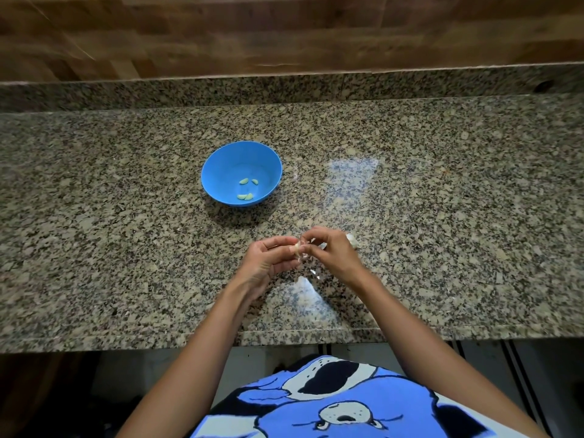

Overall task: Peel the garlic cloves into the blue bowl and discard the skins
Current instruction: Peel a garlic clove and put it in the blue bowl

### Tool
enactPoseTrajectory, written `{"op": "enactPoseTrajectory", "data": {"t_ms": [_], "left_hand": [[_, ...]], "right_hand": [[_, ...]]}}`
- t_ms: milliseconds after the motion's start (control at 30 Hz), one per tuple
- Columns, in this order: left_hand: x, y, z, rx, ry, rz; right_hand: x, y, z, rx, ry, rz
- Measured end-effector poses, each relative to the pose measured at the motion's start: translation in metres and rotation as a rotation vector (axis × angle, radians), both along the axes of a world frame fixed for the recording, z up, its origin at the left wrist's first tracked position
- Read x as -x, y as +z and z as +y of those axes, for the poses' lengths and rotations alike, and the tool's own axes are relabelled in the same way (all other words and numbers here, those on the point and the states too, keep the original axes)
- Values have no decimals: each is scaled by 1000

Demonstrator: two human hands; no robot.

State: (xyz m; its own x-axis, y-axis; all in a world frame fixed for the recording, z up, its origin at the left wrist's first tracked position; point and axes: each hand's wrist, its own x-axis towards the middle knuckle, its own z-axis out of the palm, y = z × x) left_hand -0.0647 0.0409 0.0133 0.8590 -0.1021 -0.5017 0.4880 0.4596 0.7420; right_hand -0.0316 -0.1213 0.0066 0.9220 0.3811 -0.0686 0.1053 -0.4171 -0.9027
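blue bowl (221,167) upright, four peeled cloves (244,181) inside | garlic clove (297,246) pale, pinched between fingers (279,248)

Speckled granite counter (126,248), matching low granite upstand (189,90) along its rear edge, brown wood-plank wall (284,33) above, blue cartoon-print shirt (347,406) at bottom edge, dark recess (47,399) beneath counter overhang.

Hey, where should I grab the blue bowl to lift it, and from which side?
Take the blue bowl by its rim on the near right, thumb inside, fingers under the outer wall. It stands upright and its wall tapers downward, so squeezing the sides would likely slip. That edge faces the right hand, and the peeled cloves lie in the bottom, clear of a thumb.
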Motion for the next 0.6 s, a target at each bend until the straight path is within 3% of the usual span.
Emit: {"op": "enactPoseTrajectory", "data": {"t_ms": [133, 333, 600], "left_hand": [[1, -4, -7, 70, 139, 36], [-2, -13, -3, 172, 350, 59], [1, -12, -7, -45, 191, -21]], "right_hand": [[7, -3, 6, 32, -96, -119], [17, -11, 5, 76, -56, -99], [22, -9, 4, -83, -266, 251]]}}
